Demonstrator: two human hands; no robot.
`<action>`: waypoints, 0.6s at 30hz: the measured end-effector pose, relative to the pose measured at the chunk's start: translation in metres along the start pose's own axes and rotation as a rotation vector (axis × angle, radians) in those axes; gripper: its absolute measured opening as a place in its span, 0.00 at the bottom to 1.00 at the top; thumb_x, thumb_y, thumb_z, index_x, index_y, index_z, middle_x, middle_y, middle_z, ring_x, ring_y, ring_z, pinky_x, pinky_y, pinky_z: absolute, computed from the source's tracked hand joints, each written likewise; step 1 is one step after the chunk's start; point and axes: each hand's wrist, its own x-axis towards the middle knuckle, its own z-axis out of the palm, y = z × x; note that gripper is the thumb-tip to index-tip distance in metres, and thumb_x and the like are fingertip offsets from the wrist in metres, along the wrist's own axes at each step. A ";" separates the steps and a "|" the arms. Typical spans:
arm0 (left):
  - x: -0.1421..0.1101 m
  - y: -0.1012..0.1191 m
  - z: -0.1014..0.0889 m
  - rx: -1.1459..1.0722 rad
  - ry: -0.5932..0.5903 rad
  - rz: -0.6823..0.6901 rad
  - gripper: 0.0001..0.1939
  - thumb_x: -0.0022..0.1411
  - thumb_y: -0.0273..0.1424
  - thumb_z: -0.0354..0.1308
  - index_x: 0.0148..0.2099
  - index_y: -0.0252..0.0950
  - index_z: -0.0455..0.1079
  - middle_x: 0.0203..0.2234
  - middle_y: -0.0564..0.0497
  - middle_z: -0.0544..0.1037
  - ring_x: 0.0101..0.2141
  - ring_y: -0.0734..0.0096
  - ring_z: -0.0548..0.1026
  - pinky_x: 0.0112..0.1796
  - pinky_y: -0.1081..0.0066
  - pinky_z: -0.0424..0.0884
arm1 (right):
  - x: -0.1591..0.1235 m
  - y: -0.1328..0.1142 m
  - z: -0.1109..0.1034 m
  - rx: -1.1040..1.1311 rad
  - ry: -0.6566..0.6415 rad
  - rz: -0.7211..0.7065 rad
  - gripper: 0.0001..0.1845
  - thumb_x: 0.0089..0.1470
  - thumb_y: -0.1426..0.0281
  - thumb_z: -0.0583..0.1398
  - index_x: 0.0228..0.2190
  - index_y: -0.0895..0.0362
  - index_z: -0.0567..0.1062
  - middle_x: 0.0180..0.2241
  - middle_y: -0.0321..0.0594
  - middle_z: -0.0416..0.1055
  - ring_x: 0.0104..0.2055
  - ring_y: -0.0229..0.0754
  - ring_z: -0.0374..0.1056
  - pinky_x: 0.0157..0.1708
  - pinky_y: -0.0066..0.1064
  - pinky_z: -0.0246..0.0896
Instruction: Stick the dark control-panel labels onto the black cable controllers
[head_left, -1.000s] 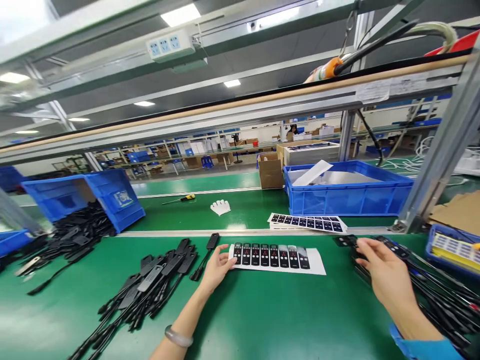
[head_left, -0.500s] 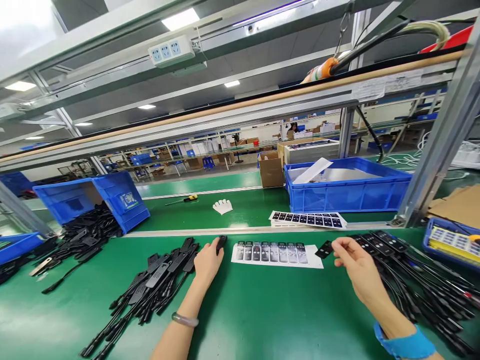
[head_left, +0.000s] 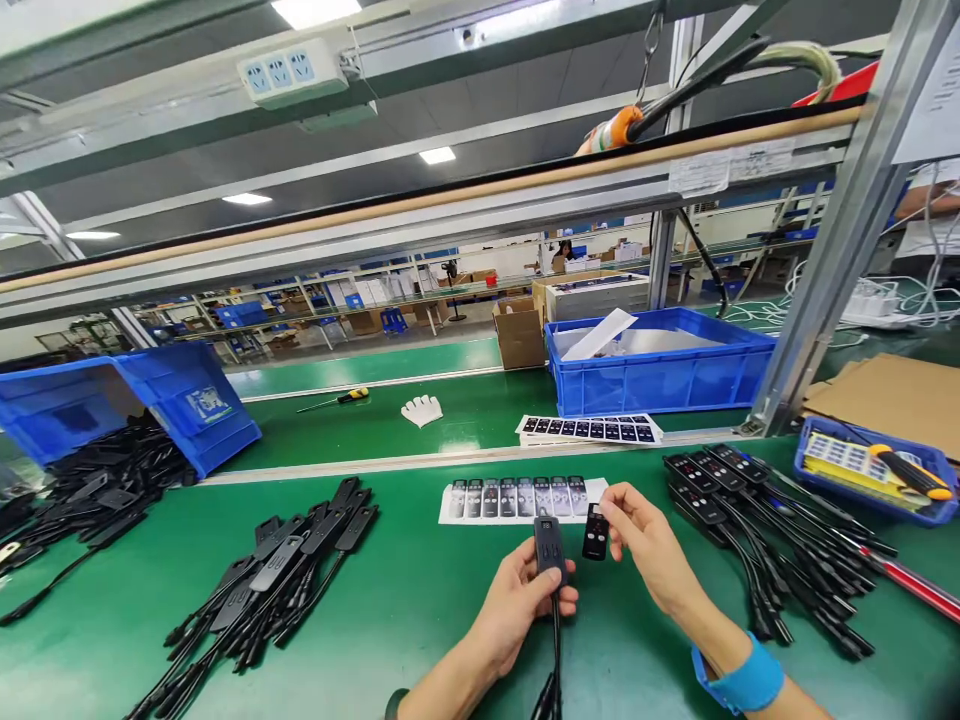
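In my left hand (head_left: 517, 600) is a black cabled controller (head_left: 550, 545), its thumb across the lower front and the cable hanging down. My right hand (head_left: 646, 545) pinches a black label sticker (head_left: 595, 532) by its upper right edge, just right of the controller and apart from it. Behind both lies a white sticker sheet (head_left: 446, 508) with a row of dark printed labels. To the left is a pile of plain black cabled controllers (head_left: 277, 565). Controllers with labelled faces (head_left: 694, 475) lie in a group on the right, cables toward me.
A tipped blue crate (head_left: 202, 405) with black parts stands at left. Further back are a screwdriver (head_left: 352, 396), a white glove (head_left: 421, 410), more label sheets (head_left: 589, 430) and a blue bin (head_left: 660, 375). A small blue tray (head_left: 922, 510) sits right, near a metal post (head_left: 840, 250).
My left hand has brought a controller from the left pile to the middle. My right hand has moved left with the label sticker, now upright beside it. The view has shifted right.
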 end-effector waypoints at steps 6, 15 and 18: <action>-0.010 -0.003 -0.002 -0.051 -0.148 -0.031 0.35 0.48 0.31 0.69 0.56 0.31 0.59 0.39 0.40 0.75 0.31 0.67 0.77 0.35 0.69 0.75 | -0.009 0.000 0.012 -0.028 -0.067 0.052 0.19 0.52 0.53 0.60 0.29 0.57 0.65 0.23 0.30 0.58 0.18 0.29 0.53 0.15 0.21 0.52; -0.019 -0.004 -0.002 -0.089 -0.193 -0.046 0.36 0.46 0.28 0.68 0.56 0.33 0.58 0.40 0.39 0.76 0.34 0.62 0.78 0.37 0.66 0.74 | -0.019 -0.006 0.019 -0.129 -0.127 0.077 0.18 0.52 0.55 0.60 0.31 0.58 0.68 0.23 0.32 0.62 0.17 0.29 0.54 0.14 0.21 0.53; -0.020 -0.004 -0.001 -0.105 -0.198 -0.052 0.35 0.46 0.26 0.67 0.55 0.32 0.58 0.40 0.37 0.76 0.35 0.60 0.78 0.37 0.65 0.74 | -0.022 -0.004 0.019 -0.149 -0.144 0.078 0.17 0.52 0.56 0.61 0.31 0.58 0.70 0.23 0.34 0.64 0.19 0.31 0.57 0.15 0.21 0.54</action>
